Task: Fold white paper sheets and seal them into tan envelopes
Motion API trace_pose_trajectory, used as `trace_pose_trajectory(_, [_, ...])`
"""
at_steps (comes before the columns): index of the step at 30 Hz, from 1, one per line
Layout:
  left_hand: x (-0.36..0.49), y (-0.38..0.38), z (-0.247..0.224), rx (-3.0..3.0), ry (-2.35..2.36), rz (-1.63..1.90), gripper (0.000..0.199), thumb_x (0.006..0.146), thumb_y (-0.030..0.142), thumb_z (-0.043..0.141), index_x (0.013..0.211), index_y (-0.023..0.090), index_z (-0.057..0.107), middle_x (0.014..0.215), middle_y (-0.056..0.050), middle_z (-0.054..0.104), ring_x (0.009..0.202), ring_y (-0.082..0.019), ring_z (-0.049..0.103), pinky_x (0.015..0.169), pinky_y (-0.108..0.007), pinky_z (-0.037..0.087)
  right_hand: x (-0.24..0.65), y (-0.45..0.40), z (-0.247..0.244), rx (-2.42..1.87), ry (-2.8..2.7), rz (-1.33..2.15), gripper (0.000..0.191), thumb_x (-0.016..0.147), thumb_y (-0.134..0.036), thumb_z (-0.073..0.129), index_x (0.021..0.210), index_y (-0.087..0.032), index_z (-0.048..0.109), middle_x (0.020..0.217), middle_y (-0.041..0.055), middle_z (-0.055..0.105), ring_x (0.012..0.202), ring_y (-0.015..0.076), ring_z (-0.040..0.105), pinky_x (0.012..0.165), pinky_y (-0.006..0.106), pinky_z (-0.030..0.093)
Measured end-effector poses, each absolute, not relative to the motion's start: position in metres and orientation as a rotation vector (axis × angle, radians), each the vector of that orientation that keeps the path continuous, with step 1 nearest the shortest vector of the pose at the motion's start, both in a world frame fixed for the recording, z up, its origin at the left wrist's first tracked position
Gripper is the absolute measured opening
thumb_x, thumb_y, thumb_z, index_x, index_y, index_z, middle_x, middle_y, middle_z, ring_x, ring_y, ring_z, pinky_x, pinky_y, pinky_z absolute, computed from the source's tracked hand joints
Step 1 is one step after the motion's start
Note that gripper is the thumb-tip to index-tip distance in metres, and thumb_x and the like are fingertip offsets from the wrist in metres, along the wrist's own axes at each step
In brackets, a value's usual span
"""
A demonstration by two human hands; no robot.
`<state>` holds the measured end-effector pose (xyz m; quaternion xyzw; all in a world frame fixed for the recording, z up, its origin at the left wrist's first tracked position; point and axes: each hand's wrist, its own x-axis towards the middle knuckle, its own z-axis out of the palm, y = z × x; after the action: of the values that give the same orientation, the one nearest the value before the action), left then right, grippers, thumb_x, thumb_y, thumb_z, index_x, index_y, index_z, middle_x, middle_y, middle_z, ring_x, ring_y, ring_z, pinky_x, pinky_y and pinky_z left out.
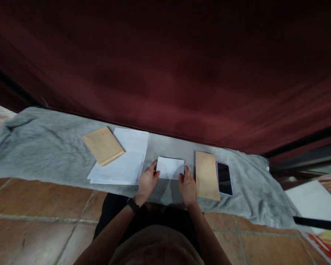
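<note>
A small white sheet of paper [170, 168], seemingly folded, is in front of me over the grey cloth. My left hand [148, 180] pinches its left edge between thumb and fingers, a dark watch on that wrist. At the opposite edge, my right hand [187, 184] grips the paper the same way. Just right of my right hand lies a brown envelope [206, 175]. Left of my left hand are larger white sheets [127, 162], loosely stacked, and a second brown envelope [103, 145] rests at an angle on top of them.
A phone [224, 178] with a dark screen lies beside the right envelope. Grey cloth [49, 147] covers the long narrow surface. Dark red fabric [165, 84] rises along its far edge. Tiled floor [38, 235] shows below, and a white board-like item [317, 202] is at far right.
</note>
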<state>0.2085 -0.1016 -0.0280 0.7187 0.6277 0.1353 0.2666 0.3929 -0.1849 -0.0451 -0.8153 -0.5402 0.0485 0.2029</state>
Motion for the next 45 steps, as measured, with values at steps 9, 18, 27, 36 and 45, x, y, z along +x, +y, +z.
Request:
trace_pose_trajectory(9, [0.208,-0.108,-0.033,2.206,1.648,0.520,0.029,0.096,0.021,0.051,0.122,0.017,0.064,0.107,-0.013,0.072,0.099,-0.028,0.069,0.086,-0.039,0.054,0.393,-0.186,-0.051,-2.284,-1.559,0.019,0.046,0.105,-0.034,0.036,0.146,-0.016,0.046,0.115,0.0173,0.069,0.090,0.0267,0.070,0.080,0.036,0.051])
trace_pose_trajectory(18, [0.257,-0.114,-0.047,2.660,1.266,0.472,0.045,0.101,0.027,0.044,0.146,0.020,0.050,0.160,-0.010,0.040,0.151,-0.030,0.030,0.122,-0.052,0.026,0.393,-0.190,-0.050,-2.224,-1.554,-0.023,0.045,0.105,-0.033,0.035,0.141,-0.013,0.053,0.115,0.0194,0.067,0.092,0.0287,0.067,0.084,0.042,0.052])
trace_pose_trajectory(27, [0.255,-0.113,-0.059,2.750,1.211,0.370,0.062,0.096,0.024,0.047,0.156,0.015,0.036,0.163,-0.015,0.032,0.153,-0.031,0.022,0.124,-0.054,0.020,0.372,-0.157,-0.040,-1.860,-1.862,0.165,0.048,0.103,-0.018,0.032,0.147,-0.014,0.048,0.149,0.0130,0.053,0.139,0.0216,0.046,0.116,0.042,0.039])
trace_pose_trajectory(36, [0.251,-0.108,-0.065,2.742,1.251,0.412,0.062,0.096,0.013,0.033,0.158,0.009,0.029,0.161,-0.015,0.036,0.153,-0.023,0.026,0.126,-0.047,0.022,0.374,-0.155,-0.061,-2.023,-1.918,0.027,0.049,0.106,-0.022,0.033,0.152,-0.009,0.041,0.158,0.0172,0.041,0.150,0.0235,0.032,0.120,0.050,0.030])
trace_pose_trajectory(45, [0.243,-0.100,-0.058,2.657,1.389,0.480,0.057,0.101,0.027,0.034,0.152,0.003,0.039,0.159,-0.019,0.038,0.152,-0.028,0.027,0.124,-0.050,0.024,0.386,-0.160,-0.062,-2.078,-1.784,-0.104,0.053,0.107,-0.033,0.036,0.153,-0.008,0.037,0.158,0.0217,0.038,0.148,0.0283,0.035,0.118,0.053,0.033])
